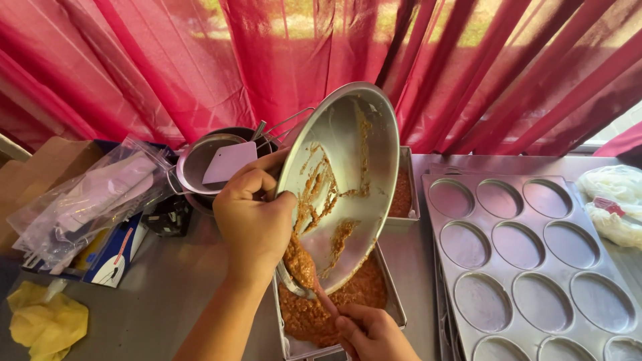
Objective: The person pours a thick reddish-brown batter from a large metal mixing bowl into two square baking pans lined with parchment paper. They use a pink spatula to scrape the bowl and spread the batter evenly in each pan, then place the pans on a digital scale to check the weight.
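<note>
My left hand (253,217) grips the rim of a steel mixing bowl (348,160), tipped steeply on its side over a rectangular metal pan (396,311). Brown batter (358,291) lies in that pan and streaks the bowl's inside. My right hand (371,334), at the bottom edge, holds a scraper or spatula handle (326,301) whose batter-coated end rests at the bowl's lower lip. A second rectangular pan (406,194) with the same brown batter sits behind the bowl, mostly hidden.
A metal tray with several oval moulds (528,267) lies on the right of the steel counter. Behind my left hand stand nested pans with a white scraper (227,162). Plastic bags (87,200), a box and a yellow cloth (47,324) lie left; red curtains hang behind.
</note>
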